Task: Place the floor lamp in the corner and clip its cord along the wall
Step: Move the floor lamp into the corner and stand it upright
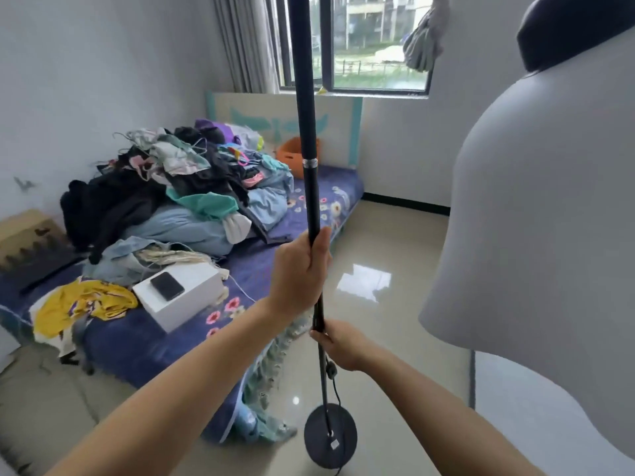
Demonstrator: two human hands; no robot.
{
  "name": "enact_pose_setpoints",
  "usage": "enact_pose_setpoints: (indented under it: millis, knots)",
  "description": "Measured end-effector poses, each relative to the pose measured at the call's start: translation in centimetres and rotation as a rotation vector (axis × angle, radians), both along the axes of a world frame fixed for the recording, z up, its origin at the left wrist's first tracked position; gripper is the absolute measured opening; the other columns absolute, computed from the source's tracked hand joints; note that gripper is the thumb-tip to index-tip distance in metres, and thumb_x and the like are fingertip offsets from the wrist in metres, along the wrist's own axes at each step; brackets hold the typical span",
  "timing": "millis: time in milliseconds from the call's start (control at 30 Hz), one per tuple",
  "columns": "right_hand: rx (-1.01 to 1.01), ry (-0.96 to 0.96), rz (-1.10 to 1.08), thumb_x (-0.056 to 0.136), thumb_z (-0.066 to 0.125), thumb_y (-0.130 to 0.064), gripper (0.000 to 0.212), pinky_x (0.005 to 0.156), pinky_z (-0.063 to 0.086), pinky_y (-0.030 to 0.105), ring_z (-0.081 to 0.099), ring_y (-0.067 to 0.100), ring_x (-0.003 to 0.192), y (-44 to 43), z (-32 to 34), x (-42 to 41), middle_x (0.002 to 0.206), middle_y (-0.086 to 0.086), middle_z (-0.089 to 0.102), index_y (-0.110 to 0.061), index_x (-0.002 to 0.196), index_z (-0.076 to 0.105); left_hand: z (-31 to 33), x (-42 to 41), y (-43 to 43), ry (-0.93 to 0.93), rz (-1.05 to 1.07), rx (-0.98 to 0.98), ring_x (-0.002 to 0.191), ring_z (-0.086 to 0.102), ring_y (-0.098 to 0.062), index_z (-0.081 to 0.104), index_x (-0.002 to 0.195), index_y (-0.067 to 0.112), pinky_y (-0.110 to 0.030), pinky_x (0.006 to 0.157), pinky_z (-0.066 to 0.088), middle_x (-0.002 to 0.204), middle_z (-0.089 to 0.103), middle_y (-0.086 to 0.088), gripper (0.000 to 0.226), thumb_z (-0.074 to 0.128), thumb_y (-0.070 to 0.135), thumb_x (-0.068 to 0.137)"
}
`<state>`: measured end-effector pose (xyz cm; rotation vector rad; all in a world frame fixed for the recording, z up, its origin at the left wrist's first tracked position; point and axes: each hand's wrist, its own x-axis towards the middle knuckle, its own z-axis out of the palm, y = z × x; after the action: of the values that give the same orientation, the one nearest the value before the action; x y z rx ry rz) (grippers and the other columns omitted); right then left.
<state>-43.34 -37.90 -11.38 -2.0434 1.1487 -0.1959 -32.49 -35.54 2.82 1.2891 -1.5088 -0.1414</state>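
We hold the floor lamp point(307, 132) by its black pole, beside the bed point(144, 334). Our left hand point(299, 273) has its grip tight around the pole higher up. Our right hand point(340, 345) has its grip closed on the pole lower down. The round black base point(330, 438) is low over the shiny floor point(385, 255); we cannot tell if it touches. The cord point(335, 386) hangs down by the pole. The white lamp shade point(536, 218) is close on the right
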Motion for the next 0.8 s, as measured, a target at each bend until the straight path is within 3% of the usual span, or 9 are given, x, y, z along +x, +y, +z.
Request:
enact_pose_setpoints:
  millis: [133, 267, 400, 533, 700, 800]
  knots:
    - [-0.027, 0.002, -0.167, 0.103, 0.044, -0.029, 0.022, 0.076, 0.042, 0.039, 0.051, 0.025, 0.082, -7.0, -0.3, -2.5, 0.088, 0.006, 0.057, -0.01, 0.103, 0.054, -0.8, -2.2, -7.8, 0.028, -0.105, 0.012, 0.045, 0.057, -0.026, 0.043, 0.059, 0.026, -0.046, 0.051, 0.049, 0.046, 0.052, 0.005, 0.046, 0.033, 0.046, 0.099]
    - [0.008, 0.018, -0.322, 0.101, 0.044, -0.034, 0.02, 0.08, 0.049, 0.043, 0.055, 0.024, 0.079, -14.1, -0.4, -4.5, 0.09, 0.009, 0.063, -0.016, 0.097, 0.053, -0.9, -3.6, -16.0, 0.022, -0.209, 0.036, 0.046, 0.059, -0.023, 0.048, 0.063, 0.019, -0.044, 0.052, 0.049, 0.048, 0.056, 0.003, 0.049, 0.032, 0.049, 0.099]
    - [0.038, -0.035, -0.429, 0.1, 0.044, -0.036, 0.016, 0.061, 0.047, 0.027, 0.055, 0.017, 0.071, -21.3, -0.5, -6.6, 0.088, 0.004, 0.063, -0.028, 0.09, 0.052, -0.6, -5.5, -23.9, -0.053, -0.279, 0.03, 0.047, 0.059, -0.018, 0.043, 0.062, 0.03, -0.041, 0.055, 0.049, 0.049, 0.058, 0.002, 0.047, 0.028, 0.055, 0.099]
    - [0.071, -0.066, -0.524, 0.1, 0.043, -0.037, 0.018, 0.052, 0.043, 0.018, 0.051, 0.012, 0.065, -27.2, -1.5, -8.8, 0.08, -0.002, 0.057, -0.025, 0.09, 0.053, -1.2, -7.9, -30.9, -0.139, -0.381, 0.02, 0.046, 0.057, -0.015, 0.044, 0.064, 0.028, -0.039, 0.054, 0.047, 0.05, 0.059, 0.002, 0.052, 0.021, 0.06, 0.099]
    - [0.069, -0.079, -0.579, 0.1, 0.044, -0.034, 0.02, 0.068, 0.047, 0.03, 0.054, 0.017, 0.07, -36.5, -4.1, -11.4, 0.082, 0.004, 0.061, -0.02, 0.093, 0.056, -3.0, -11.1, -41.1, -0.18, -0.428, 0.055, 0.046, 0.057, -0.015, 0.048, 0.065, 0.023, -0.039, 0.053, 0.048, 0.051, 0.059, 0.002, 0.058, 0.019, 0.062, 0.098]
    - [0.064, -0.093, -0.599, 0.1, 0.044, -0.034, 0.02, 0.062, 0.048, 0.027, 0.057, 0.02, 0.072, -43.5, -5.7, -12.9, 0.092, 0.013, 0.066, -0.019, 0.093, 0.056, -3.9, -13.3, -48.4, -0.196, -0.427, 0.1, 0.048, 0.058, -0.022, 0.051, 0.067, 0.014, -0.042, 0.056, 0.049, 0.051, 0.06, -0.002, 0.066, 0.019, 0.063, 0.097]
